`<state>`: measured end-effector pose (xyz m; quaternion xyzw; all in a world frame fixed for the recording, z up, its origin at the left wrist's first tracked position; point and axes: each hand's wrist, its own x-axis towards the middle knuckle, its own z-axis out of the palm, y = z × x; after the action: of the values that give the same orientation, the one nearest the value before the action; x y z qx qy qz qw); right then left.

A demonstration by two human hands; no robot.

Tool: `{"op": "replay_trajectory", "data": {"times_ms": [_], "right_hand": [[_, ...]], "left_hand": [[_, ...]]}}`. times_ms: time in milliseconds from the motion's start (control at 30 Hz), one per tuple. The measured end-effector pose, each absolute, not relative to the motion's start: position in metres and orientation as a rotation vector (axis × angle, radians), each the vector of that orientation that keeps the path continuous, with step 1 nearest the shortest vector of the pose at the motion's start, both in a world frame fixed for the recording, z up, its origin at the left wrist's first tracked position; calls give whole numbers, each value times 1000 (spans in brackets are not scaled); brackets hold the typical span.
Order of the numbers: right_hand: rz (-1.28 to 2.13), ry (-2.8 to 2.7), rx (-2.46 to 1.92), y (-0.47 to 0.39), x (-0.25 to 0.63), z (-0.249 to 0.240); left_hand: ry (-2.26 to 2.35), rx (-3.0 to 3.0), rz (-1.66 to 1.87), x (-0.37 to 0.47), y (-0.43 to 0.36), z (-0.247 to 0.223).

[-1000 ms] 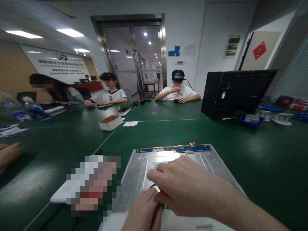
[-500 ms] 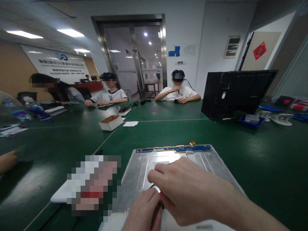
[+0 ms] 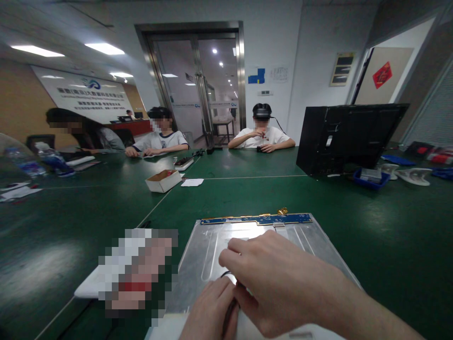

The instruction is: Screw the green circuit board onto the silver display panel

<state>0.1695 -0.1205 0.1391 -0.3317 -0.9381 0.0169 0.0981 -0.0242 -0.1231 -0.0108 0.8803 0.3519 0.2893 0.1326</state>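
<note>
A silvery metal panel (image 3: 191, 264) with a blue circuit board strip (image 3: 290, 218) along its far edge lies in front of me. Over its near part my left hand (image 3: 212, 307) is closed, a dark cable (image 3: 230, 311) showing between thumb and fingers. A thin black loop of it sticks out above the knuckles. My right hand (image 3: 279, 281) reaches across from the right, its fingers curled and touching the left one. What its fingertips pinch is hidden beneath the hand. Gold tape (image 3: 282, 211) stands up behind the board strip.
Left of the panel lies a white object (image 3: 88, 285), partly blurred out. Farther off are an open small box (image 3: 163, 181), a paper slip (image 3: 192, 182), a black monitor (image 3: 348, 137) and a blue tray (image 3: 371, 179). Several people sit around the green table (image 3: 244, 191).
Both hands keep nearly the same place; the right fingers have shifted very slightly. Another person's hand at the left edge has gone out of view.
</note>
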Motion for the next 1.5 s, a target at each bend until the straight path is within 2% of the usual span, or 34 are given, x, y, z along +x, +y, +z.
{"op": "replay_trajectory", "data": {"times_ms": [567, 933, 1233, 1500], "right_hand": [[-28, -2748, -1057, -116, 168, 133], [35, -2806, -980, -120, 169, 141], [-44, -2761, -1056, -117, 168, 135], [51, -2791, -1007, -120, 169, 141]], "left_hand": [[1035, 2571, 812, -26, -122, -15], [1049, 2474, 874, -21, -125, -4], [1025, 2585, 813, -28, -123, -14], [1062, 2520, 813, -23, -124, -10]]}}
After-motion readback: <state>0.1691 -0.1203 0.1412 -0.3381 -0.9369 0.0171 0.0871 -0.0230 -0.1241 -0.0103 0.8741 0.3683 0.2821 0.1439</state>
